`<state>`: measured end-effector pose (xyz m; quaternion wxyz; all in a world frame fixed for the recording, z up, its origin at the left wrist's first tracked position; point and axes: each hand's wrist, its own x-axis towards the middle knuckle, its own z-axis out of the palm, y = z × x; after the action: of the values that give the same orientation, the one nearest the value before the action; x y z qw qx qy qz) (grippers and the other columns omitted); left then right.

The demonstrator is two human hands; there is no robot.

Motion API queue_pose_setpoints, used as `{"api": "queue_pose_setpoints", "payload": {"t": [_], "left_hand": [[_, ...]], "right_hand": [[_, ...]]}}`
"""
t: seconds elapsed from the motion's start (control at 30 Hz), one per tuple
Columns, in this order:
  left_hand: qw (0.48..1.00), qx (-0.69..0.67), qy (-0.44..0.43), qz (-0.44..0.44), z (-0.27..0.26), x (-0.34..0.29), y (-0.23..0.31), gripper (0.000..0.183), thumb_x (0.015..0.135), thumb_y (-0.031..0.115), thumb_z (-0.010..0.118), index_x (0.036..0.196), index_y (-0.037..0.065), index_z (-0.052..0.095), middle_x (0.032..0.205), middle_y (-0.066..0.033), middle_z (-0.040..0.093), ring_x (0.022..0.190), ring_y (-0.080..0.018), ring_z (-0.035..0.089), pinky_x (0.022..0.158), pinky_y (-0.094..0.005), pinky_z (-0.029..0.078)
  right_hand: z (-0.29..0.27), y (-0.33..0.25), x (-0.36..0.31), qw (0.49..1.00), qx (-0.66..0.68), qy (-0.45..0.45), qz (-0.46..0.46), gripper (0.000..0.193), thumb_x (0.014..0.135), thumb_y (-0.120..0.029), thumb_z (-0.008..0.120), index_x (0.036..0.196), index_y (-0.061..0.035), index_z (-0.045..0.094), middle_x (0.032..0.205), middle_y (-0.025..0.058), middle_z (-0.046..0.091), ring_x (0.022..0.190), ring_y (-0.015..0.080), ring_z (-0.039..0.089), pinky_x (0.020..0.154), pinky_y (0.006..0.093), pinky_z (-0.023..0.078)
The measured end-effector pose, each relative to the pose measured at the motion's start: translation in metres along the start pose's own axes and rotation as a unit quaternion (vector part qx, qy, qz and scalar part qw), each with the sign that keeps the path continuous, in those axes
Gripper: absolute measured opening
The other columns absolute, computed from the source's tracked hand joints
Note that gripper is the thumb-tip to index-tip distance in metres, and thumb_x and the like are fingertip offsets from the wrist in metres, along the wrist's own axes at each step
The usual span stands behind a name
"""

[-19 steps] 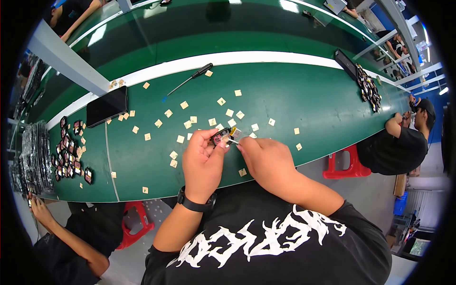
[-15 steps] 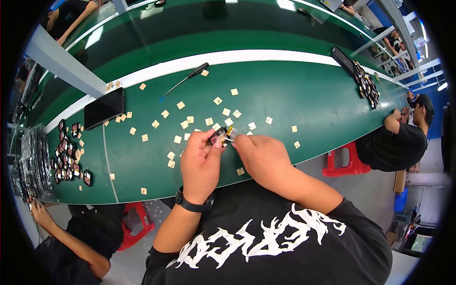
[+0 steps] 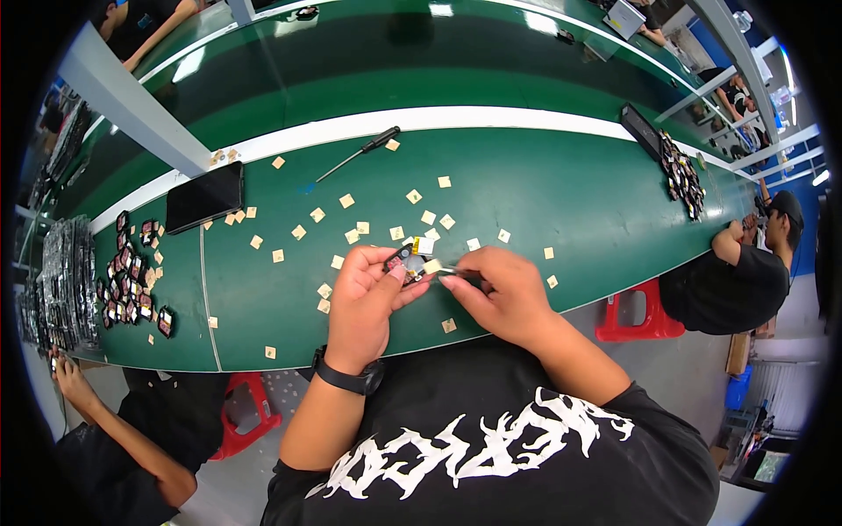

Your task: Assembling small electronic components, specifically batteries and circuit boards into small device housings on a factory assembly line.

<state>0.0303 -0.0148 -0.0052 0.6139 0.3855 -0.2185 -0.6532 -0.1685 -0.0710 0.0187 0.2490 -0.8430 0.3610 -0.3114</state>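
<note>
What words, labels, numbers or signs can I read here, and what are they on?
Black shirt of the wearer: large white jagged lettering, which I won't copy out.
Scattered pale squares: tiny marks, too small to read.
Small black device in the left hand: any markings too small to read.

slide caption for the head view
Left hand holds a small black-cased part, right hand pinches a thin object beside it, above a green table strewn with pale squares.
</note>
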Motion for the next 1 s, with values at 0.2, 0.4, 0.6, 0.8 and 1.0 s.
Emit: {"api": "queue_pose_setpoints", "payload": {"t": [0.2, 0.4, 0.6, 0.8, 1.0], "left_hand": [[0.998, 0.052, 0.021, 0.031, 0.003, -0.001, -0.007, 0.012, 0.101, -0.001, 0.057, 0.11, -0.002, 0.05, 0.109, -0.0153, 0.067, 0.098, -0.0205, 0.071, 0.089, -0.0343, 0.062], [0.984, 0.129, 0.065, 0.103, 0.002, -0.007, -0.019, 0.016, 0.097, -0.005, 0.062, 0.108, -0.002, 0.05, 0.101, -0.0098, 0.066, 0.089, -0.0109, 0.068, 0.075, -0.0231, 0.056], [0.983, 0.11, 0.071, 0.132, 0.002, -0.007, -0.025, 0.017, 0.096, -0.006, 0.062, 0.107, -0.001, 0.05, 0.102, -0.0102, 0.066, 0.087, -0.0096, 0.066, 0.072, -0.0214, 0.053], [0.984, 0.103, 0.035, 0.138, 0.002, -0.008, -0.024, 0.016, 0.098, -0.007, 0.06, 0.109, -0.002, 0.05, 0.111, -0.0148, 0.067, 0.096, -0.0138, 0.068, 0.081, -0.0257, 0.055], [0.991, 0.057, -0.006, 0.119, -0.002, -0.01, -0.017, 0.016, 0.099, -0.009, 0.056, 0.112, -0.002, 0.049, 0.122, -0.0187, 0.066, 0.105, -0.0157, 0.067, 0.091, -0.0293, 0.055]], "right_hand": [[-0.011, 0.0, 0.027, 0.997, -0.032, -0.045, -0.057, 0.028, 0.081, -0.002, 0.077, 0.108, -0.007, 0.07, 0.098, 0.0052, 0.069, 0.084, 0.0231, 0.07, 0.065, 0.0337, 0.055], [-0.011, 0.008, 0.028, 0.979, -0.089, -0.091, -0.16, 0.034, 0.08, 0.0, 0.077, 0.113, -0.0072, 0.072, 0.1, 0.0055, 0.07, 0.085, 0.0246, 0.07, 0.066, 0.0338, 0.056], [0.004, -0.006, 0.017, 0.991, 0.121, -0.056, 0.008, 0.022, 0.083, 0.001, 0.077, 0.104, -0.0029, 0.075, 0.088, 0.0069, 0.071, 0.074, 0.0171, 0.069, 0.061, 0.029, 0.052], [0.01, -0.015, 0.019, 0.985, 0.134, -0.055, 0.093, 0.016, 0.085, -0.001, 0.079, 0.1, -0.0015, 0.077, 0.085, 0.0067, 0.07, 0.061, 0.008, 0.057, 0.055, 0.0239, 0.044], [0.01, -0.025, 0.023, 0.958, 0.187, -0.083, 0.201, 0.009, 0.089, -0.003, 0.077, 0.098, -0.0009, 0.077, 0.082, 0.0021, 0.067, 0.063, 0.0044, 0.055, 0.056, 0.0226, 0.043]]}}
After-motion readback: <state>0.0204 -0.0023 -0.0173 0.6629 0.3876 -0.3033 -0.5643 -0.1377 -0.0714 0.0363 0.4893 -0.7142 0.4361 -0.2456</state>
